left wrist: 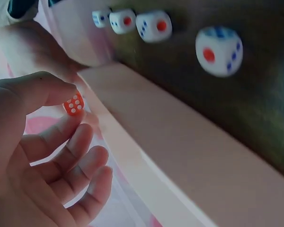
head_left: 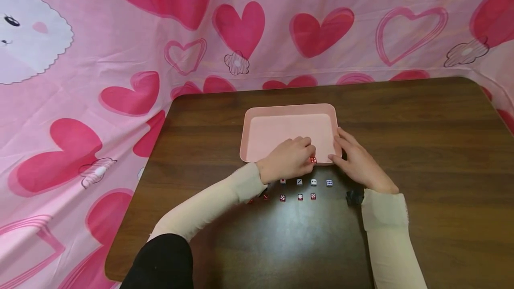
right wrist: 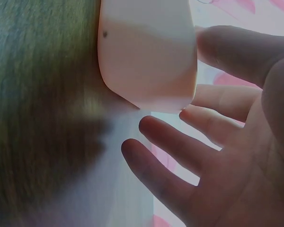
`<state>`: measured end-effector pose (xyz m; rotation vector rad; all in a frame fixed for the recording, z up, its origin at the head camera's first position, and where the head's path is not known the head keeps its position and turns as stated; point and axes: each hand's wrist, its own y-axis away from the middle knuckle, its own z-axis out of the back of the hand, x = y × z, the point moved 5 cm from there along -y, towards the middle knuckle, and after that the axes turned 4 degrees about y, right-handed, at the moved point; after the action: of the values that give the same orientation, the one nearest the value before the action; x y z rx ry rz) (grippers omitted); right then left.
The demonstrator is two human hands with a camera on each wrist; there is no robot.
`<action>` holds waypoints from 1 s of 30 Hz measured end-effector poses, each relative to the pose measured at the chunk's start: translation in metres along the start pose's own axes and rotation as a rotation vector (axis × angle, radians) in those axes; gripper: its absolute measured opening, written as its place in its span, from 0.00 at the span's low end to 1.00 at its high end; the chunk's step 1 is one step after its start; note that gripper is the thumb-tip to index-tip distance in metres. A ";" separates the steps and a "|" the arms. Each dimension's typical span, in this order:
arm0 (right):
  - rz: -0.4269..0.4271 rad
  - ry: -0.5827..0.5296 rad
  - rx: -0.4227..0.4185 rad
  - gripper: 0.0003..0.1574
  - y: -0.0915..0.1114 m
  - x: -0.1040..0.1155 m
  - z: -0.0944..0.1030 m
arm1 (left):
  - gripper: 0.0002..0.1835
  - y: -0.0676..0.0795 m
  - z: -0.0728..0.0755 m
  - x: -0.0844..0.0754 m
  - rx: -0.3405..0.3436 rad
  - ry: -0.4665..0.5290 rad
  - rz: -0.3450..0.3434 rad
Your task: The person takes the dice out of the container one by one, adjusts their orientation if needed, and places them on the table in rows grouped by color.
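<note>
Over the near edge of the pink tray, my left hand pinches a red die between thumb and index finger. In the left wrist view the die shows white pips, and the other fingers are loosely bent. My right hand holds the tray's near right corner, its thumb at the near rim and its fingers along the right side. Below the tray lies a row of white dice. A row of red dice lies nearer to me, its left end partly hidden by my left sleeve.
The dark wooden table extends to both sides of the tray. A small black object shows by my right wrist. Pink cloth with hearts hangs behind the table and along its left side.
</note>
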<state>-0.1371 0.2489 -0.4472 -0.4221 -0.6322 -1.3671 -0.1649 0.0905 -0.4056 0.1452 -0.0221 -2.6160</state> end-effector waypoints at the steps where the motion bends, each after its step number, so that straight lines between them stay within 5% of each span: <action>1: 0.007 0.003 -0.004 0.40 0.000 0.000 0.000 | 0.11 0.001 -0.001 -0.002 -0.001 -0.001 -0.010; 14: 0.033 0.026 -0.016 0.38 0.002 0.000 0.003 | 0.11 0.008 -0.014 -0.037 0.039 -0.015 -0.104; 30: 0.026 0.012 0.000 0.39 0.001 0.000 0.002 | 0.11 0.009 -0.031 -0.056 0.068 0.003 -0.168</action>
<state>-0.1368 0.2501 -0.4452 -0.4204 -0.6148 -1.3441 -0.1090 0.1115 -0.4303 0.1817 -0.1018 -2.7838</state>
